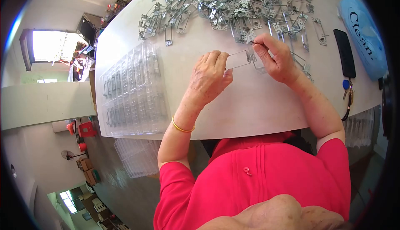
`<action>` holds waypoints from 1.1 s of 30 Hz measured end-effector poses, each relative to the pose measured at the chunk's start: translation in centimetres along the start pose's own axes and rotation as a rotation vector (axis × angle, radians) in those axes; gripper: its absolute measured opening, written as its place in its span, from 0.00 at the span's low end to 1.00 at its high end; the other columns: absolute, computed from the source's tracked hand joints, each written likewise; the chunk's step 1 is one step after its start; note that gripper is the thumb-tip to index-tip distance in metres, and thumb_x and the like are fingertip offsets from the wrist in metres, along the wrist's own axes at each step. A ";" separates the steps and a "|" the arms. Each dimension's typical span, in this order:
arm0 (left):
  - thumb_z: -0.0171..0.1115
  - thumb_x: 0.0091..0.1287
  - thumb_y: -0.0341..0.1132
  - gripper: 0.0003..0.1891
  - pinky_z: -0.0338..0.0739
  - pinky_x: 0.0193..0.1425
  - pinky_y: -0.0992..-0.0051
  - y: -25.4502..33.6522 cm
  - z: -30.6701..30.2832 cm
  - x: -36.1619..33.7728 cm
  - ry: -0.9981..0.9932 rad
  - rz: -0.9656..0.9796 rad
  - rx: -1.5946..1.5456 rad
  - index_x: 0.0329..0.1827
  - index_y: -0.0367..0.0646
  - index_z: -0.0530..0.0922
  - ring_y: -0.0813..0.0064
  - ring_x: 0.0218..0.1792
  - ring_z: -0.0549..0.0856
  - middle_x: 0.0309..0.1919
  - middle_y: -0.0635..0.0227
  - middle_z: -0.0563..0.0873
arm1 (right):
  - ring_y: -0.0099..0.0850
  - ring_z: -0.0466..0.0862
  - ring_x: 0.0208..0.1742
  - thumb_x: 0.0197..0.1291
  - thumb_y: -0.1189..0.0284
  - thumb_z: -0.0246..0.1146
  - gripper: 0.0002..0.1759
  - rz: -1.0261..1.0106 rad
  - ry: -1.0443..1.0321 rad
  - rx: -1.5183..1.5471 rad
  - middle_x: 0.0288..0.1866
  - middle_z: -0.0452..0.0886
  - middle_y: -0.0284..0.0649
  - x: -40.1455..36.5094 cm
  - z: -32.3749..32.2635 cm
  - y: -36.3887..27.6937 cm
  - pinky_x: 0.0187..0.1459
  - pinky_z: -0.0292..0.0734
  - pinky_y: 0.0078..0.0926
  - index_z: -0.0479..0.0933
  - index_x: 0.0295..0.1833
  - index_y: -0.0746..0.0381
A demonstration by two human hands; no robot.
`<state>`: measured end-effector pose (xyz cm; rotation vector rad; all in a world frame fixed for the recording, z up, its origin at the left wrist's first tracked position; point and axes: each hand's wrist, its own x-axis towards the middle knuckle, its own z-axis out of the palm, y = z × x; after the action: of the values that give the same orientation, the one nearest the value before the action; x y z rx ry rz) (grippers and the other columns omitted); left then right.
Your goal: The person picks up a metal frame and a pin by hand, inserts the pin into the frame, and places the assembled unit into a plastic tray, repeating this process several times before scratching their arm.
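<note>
- White table [250, 105]: carrying every item listed here.
- Heap of metal clips [233, 1]: lying tangled along the far side, its near fringe reaching just beside the right hand.
- Clear plastic trays [133, 92]: lying at the left, their compartments partly filled.
- Blue wipes pack [362, 34]: resting at the far right.
- Black phone [345, 53]: lying right of the heap, with a bunch of keys [346, 89] nearer.
- Left hand [210, 78]: curling around and pinching the left end of a clear plastic sleeve [238, 59], holding it at mid-table between both hands; gold bangle [183, 126] sitting on the wrist.
- Right hand [277, 59]: fingertips closing on a single metal clip [252, 57], which is touching the sleeve's right end.
- Risk, as judged: the thin clip is being held by fingertips only, so it could slip or twist out of line. Stray wires from the neighbouring heap could snag the right hand, and hard pressing could bend the sleeve.
</note>
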<state>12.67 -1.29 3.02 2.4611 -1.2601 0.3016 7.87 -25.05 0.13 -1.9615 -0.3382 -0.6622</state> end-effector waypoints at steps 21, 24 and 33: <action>0.67 0.70 0.33 0.10 0.80 0.47 0.57 0.8 -0.3 -3.3 -0.042 -0.298 -0.099 0.49 0.37 0.81 0.51 0.43 0.86 0.43 0.54 0.85 | 0.39 0.86 0.41 0.64 0.74 0.68 0.06 -0.125 0.133 -0.698 0.42 0.87 0.35 0.8 -0.2 1.0 0.44 0.80 0.37 0.79 0.44 0.58; 0.69 0.71 0.36 0.10 0.80 0.45 0.57 0.9 1.4 -3.5 -0.051 -0.273 -0.064 0.46 0.38 0.81 0.51 0.39 0.86 0.42 0.55 0.85 | 0.37 0.87 0.41 0.64 0.74 0.68 0.06 -0.189 0.143 -0.762 0.43 0.87 0.34 0.9 -0.4 1.1 0.44 0.80 0.36 0.79 0.44 0.57; 0.61 0.77 0.32 0.06 0.82 0.43 0.67 1.4 -0.5 -3.7 0.065 -0.509 -0.626 0.43 0.37 0.81 0.66 0.34 0.88 0.38 0.59 0.88 | 0.37 0.87 0.40 0.63 0.73 0.70 0.07 -0.080 0.131 -0.909 0.45 0.87 0.33 1.2 -1.7 1.0 0.41 0.81 0.35 0.82 0.46 0.56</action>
<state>9.37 0.94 2.49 2.0893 -0.5414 -0.1340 8.86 -27.06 0.72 -2.7425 -0.0151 -1.1214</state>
